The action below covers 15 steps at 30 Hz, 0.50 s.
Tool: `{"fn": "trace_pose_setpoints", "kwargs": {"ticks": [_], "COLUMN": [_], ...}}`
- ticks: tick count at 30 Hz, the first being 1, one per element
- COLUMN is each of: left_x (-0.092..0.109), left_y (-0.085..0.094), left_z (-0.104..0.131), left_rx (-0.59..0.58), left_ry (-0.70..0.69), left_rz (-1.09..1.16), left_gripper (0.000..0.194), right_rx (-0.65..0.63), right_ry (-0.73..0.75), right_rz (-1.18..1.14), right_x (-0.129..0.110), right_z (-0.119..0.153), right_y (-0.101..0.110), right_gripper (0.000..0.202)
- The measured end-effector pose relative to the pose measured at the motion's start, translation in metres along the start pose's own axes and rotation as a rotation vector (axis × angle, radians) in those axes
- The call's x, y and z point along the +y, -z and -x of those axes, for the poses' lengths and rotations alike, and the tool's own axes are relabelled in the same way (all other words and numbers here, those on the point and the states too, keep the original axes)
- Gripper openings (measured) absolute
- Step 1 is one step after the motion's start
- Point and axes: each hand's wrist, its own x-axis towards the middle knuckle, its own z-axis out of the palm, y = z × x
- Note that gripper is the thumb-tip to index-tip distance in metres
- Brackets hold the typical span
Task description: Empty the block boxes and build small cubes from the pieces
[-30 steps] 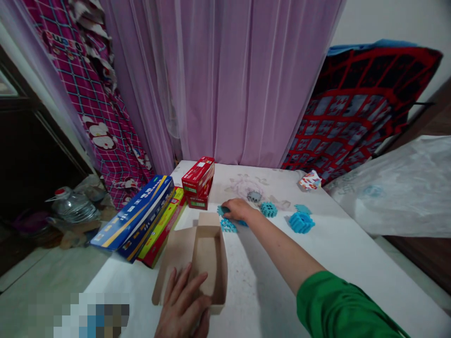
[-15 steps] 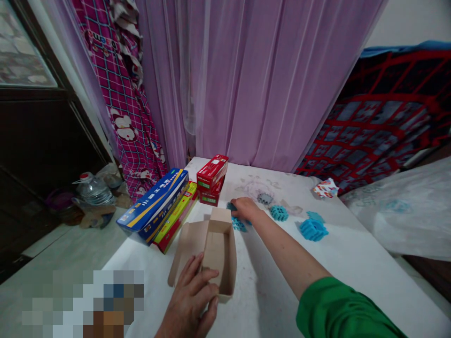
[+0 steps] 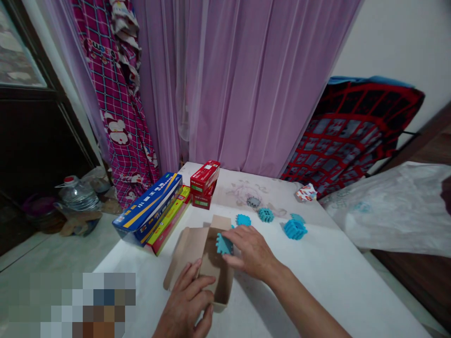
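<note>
An open brown cardboard box (image 3: 222,281) lies on the white tabletop, its lid folded out to the left. My left hand (image 3: 190,298) grips the box's near left side, fingers over the edge where the lid joins. Between the thumb and fingers of my right hand (image 3: 252,249) is a blue notched puzzle piece (image 3: 224,244), tilted over the box opening. Just beyond that hand lies another flat blue notched piece (image 3: 243,219). Further right are a teal stack of notched pieces (image 3: 266,215), a grey piece (image 3: 253,202) and a bright blue stack (image 3: 295,229).
Long blue boxes (image 3: 150,204) and a yellow-and-red box (image 3: 169,220) lie at the left table edge. Two stacked red boxes (image 3: 205,178) stand at the back. A crumpled wrapper (image 3: 306,193) is at back right, beside a white plastic sheet (image 3: 394,206). Purple curtains (image 3: 229,84) hang behind.
My right hand has come back toward me from the pieces beyond the box, bringing a blue notched piece over its opening. My left hand keeps its place on the box.
</note>
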Motion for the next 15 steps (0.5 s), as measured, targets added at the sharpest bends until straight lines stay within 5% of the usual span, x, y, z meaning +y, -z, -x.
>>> {"fn": "trace_pose_setpoints", "kwargs": {"ticks": [4, 9, 15], "left_x": [0.003, 0.003, -0.005], "left_y": [0.005, 0.007, -0.006], "left_z": [-0.006, -0.006, 0.002], "left_rx": [-0.005, -0.043, 0.046], "left_ry": [-0.010, -0.005, -0.074], "left_rz": [0.000, -0.019, -0.036], "left_gripper": [0.025, 0.023, 0.024], "right_rx": [-0.008, 0.210, 0.346], "right_ry": [0.018, 0.009, -0.199], "right_rz": [0.089, 0.114, 0.112], "right_x": [-0.008, 0.001, 0.043], "right_z": [-0.007, -0.003, 0.026], "right_y": [-0.006, -0.010, -0.013], "right_gripper": [0.037, 0.022, 0.020]}}
